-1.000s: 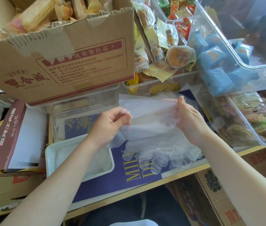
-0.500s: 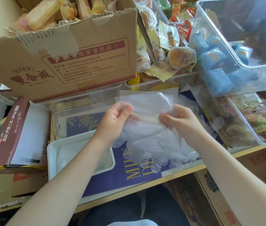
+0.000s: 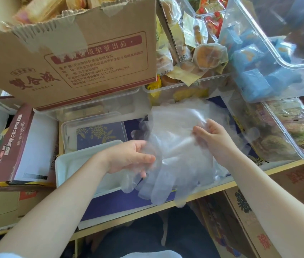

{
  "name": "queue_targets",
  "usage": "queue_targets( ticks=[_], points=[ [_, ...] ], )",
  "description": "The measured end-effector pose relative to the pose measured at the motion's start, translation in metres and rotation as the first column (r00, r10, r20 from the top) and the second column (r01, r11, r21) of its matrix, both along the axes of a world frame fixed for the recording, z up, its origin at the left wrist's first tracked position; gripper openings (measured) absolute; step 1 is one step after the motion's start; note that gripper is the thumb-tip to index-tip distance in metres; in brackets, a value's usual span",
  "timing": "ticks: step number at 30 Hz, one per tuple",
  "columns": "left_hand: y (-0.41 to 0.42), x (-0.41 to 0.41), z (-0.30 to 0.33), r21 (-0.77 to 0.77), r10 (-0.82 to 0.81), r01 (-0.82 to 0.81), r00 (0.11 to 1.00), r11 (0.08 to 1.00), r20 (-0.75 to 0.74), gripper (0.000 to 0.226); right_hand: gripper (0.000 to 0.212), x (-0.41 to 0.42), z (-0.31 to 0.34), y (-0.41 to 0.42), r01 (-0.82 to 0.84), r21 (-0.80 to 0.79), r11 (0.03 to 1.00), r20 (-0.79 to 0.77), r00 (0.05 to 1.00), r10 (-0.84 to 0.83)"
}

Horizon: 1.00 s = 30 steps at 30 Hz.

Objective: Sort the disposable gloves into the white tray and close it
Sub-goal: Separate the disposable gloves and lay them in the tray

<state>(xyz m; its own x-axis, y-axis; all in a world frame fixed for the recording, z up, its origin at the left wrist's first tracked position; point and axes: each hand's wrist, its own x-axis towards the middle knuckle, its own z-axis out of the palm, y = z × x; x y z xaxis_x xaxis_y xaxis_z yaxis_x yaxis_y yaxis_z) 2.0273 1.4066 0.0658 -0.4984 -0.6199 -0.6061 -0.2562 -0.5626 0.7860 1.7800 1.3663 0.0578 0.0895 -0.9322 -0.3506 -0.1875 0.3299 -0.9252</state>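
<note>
Thin glossy plastic gloves point(image 3: 175, 146), cardboard box point(image 3: 72, 58)

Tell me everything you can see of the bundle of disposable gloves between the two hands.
The disposable gloves are a loose stack of thin, clear, crinkled plastic film. The straight cuff edges point away from the person; the empty glove fingers hang past the table edge. The left hand holds one side, the right hand the other. The stack is right of the white tray, not in it.

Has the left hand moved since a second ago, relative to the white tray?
Yes. The left hand has dropped from the glove stack's top edge towards the white rectangular plastic tray, now holding the clear disposable gloves lower, near their fingers.
</note>
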Motion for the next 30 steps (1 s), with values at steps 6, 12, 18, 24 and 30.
queue_targets(
  ticks=[6,12,18,24,30],
  points=[
    [0.001,-0.002,-0.011,0.002,0.09,-0.09,0.995,0.996,0.045,0.024,0.011,-0.011,-0.022,0.003,0.079,0.109,0.991,0.028,0.996,-0.083],
    [-0.004,-0.022,-0.043,0.139,0.557,-0.557,0.829,0.819,0.042,0.02,0.006,-0.025,-0.046,-0.003,0.177,0.16,0.971,-0.092,0.982,-0.163],
    [0.002,-0.058,-0.072,0.288,0.767,-0.715,0.626,0.637,-0.144,0.063,0.008,-0.045,-0.066,-0.004,0.269,0.233,0.935,-0.111,0.962,-0.249],
    [-0.004,-0.067,-0.092,-0.242,0.746,-0.707,0.646,0.664,0.161,0.02,0.051,-0.053,-0.079,-0.012,0.232,0.172,0.957,-0.361,0.919,-0.157],
    [-0.01,-0.065,-0.1,-0.306,0.761,-0.7,0.623,0.645,0.18,0.011,0.05,-0.016,-0.078,-0.019,-0.278,-0.238,0.931,-0.716,0.698,0.025]
  ],
)
